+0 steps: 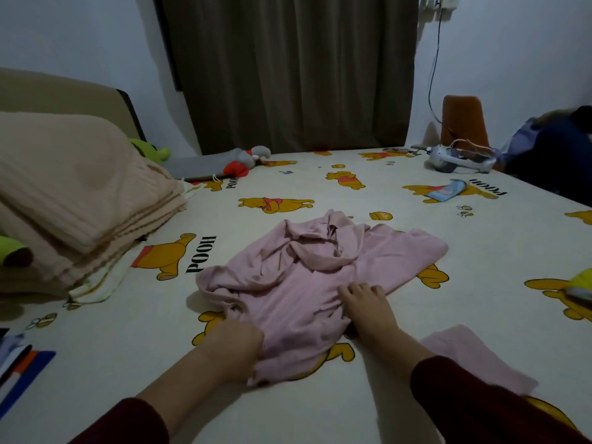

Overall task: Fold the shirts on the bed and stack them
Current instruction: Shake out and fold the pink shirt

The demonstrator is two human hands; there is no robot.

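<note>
Pink shirt (pixel 307 283) runs 7-to-1 o'clock on bed (pixel 448 315) | left hand (pixel 234 350) fingers closed on hem | right hand (pixel 368 306) flat, holding nothing

Pale pink shirt (pixel 307 277) under both hands, plain, no print. Bed sheet (pixel 400 225) beneath it: cream, yellow bears in red tops, black lettering. Sleeves (pixel 474 402) dark maroon. Left of left hand (pixel 237 347): beige ribbed blanket (pixel 73 200); near edge, blue/orange/white striped fabric (pixel 22 370). Beyond right hand (pixel 368 302): brown curtain (pixel 288 72), orange chair back (pixel 464 120). Second pale pink piece (pixel 474 357) just right of right hand.
</note>
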